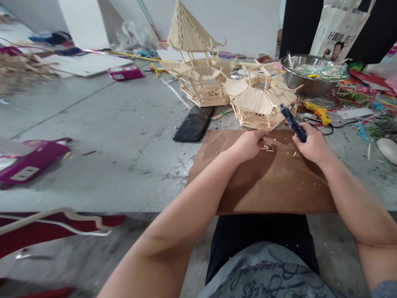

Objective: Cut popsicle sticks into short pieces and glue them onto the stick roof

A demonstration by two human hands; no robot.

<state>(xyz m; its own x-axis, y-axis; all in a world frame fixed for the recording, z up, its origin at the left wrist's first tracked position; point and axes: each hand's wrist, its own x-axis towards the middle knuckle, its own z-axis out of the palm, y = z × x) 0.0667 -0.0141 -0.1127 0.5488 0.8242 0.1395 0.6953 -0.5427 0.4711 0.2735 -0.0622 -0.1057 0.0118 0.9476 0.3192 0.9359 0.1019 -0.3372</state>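
Observation:
My right hand point(313, 142) is closed around a dark blue cutting tool point(291, 121), whose tip points up toward a small wooden stick pavilion point(259, 103). My left hand point(249, 144) rests on a brown cardboard sheet point(263, 182), fingers curled in a pinch over a few short wooden stick pieces point(267, 148); what it holds is hidden. A taller stick pagoda point(195, 62) stands behind, to the left of the small pavilion.
A black phone point(194, 123) lies left of the cardboard. A yellow glue gun point(318, 111) and a steel bowl point(310, 78) of sticks sit at the right, amid coloured scraps. Magenta boxes point(27, 159) lie at the left on the grey concrete floor point(118, 136).

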